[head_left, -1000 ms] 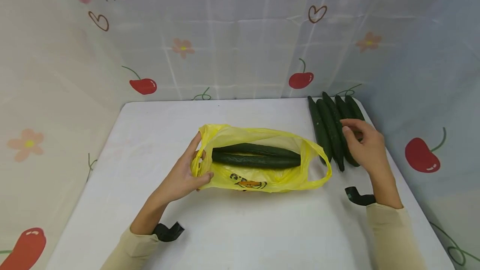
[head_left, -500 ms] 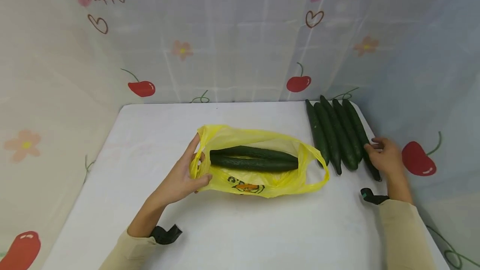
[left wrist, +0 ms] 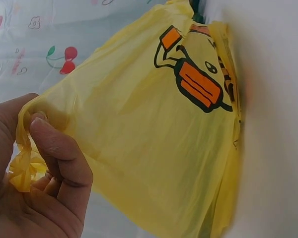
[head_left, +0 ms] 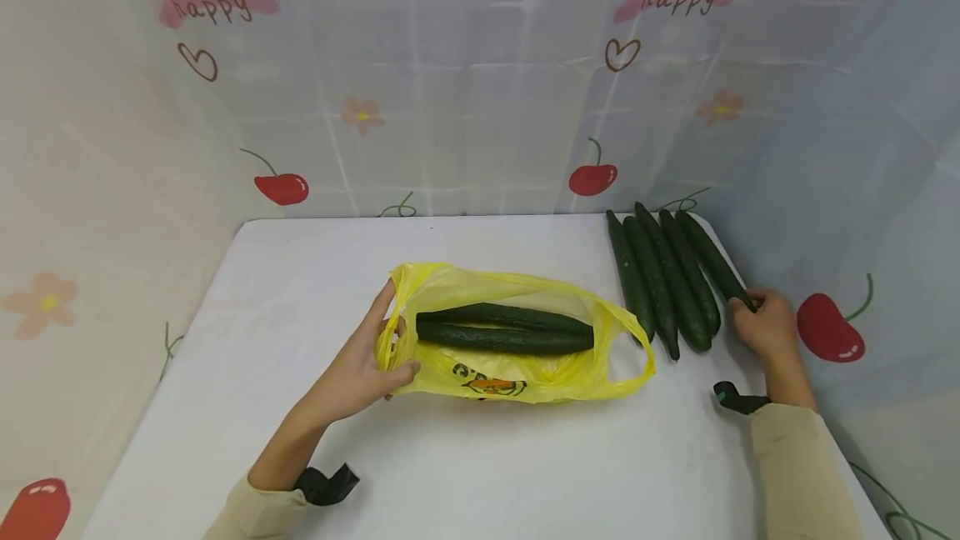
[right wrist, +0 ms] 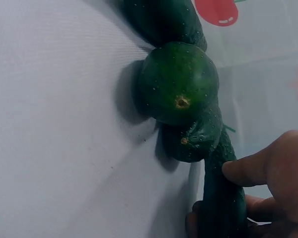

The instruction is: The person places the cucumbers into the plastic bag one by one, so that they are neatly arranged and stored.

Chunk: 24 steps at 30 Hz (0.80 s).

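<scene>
A yellow plastic bag [head_left: 517, 280] lies with its mouth open on the white table, and two dark green cucumbers [head_left: 502, 340] rest inside it. My left hand [head_left: 367, 369] grips the bag's left handle side; in the left wrist view its fingers [left wrist: 64, 148] curl round the bunched plastic. At the table's right, my right hand [head_left: 771, 327] pinches the near end of the rightmost cucumber [head_left: 712, 257]. The right wrist view shows the thumb on top of that cucumber [right wrist: 221, 198] and fingers beneath. Several other cucumbers [head_left: 663, 282] lie side by side just left of it.
The white table [head_left: 525, 465] has its right edge close to my right hand. A printed curtain [head_left: 465, 107] hangs behind the table and down both sides. The bag's right handle [head_left: 637, 382] loops out close to the row of cucumbers.
My right hand moved right from above the row to the outermost cucumber and took hold of its near end, which has shifted slightly outward. My left hand keeps gripping the bag.
</scene>
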Tool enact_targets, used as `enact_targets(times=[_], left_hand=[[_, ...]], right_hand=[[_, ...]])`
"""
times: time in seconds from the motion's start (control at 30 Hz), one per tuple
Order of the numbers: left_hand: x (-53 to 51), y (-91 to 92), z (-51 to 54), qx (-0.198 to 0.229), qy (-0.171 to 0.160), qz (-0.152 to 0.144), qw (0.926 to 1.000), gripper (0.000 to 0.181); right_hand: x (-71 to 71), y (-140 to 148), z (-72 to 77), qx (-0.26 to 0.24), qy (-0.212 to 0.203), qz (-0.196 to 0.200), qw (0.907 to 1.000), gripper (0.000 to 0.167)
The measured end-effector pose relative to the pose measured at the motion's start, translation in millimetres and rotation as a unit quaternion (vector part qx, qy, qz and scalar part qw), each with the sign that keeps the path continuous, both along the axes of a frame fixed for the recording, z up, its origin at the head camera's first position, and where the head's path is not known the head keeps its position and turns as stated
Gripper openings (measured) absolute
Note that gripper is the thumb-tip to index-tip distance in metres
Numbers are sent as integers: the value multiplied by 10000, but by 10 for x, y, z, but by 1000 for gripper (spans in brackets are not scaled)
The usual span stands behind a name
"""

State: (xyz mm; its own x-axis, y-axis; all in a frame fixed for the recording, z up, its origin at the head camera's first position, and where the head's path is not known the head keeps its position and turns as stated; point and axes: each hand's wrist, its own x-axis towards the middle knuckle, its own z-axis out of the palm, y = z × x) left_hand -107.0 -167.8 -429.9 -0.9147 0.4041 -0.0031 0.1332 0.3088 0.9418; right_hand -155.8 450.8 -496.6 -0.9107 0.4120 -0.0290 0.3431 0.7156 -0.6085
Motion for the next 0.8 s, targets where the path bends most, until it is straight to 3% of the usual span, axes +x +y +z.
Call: enact_targets(times=[0.13, 0.47, 0.8], left_hand=[[-5, 17, -10, -46, -19, 17, 10000, 117], [-2, 18, -23, 127, -198, 16, 9997, 120], [-30, 35, -29, 141, -142, -10, 9998, 120]], right_hand=[[12, 26, 12, -19, 333, -219, 9992, 55], [156, 68, 8, -2, 766, -185, 9969, 50], [372, -15, 210, -268, 1573, 232, 9869, 48]])
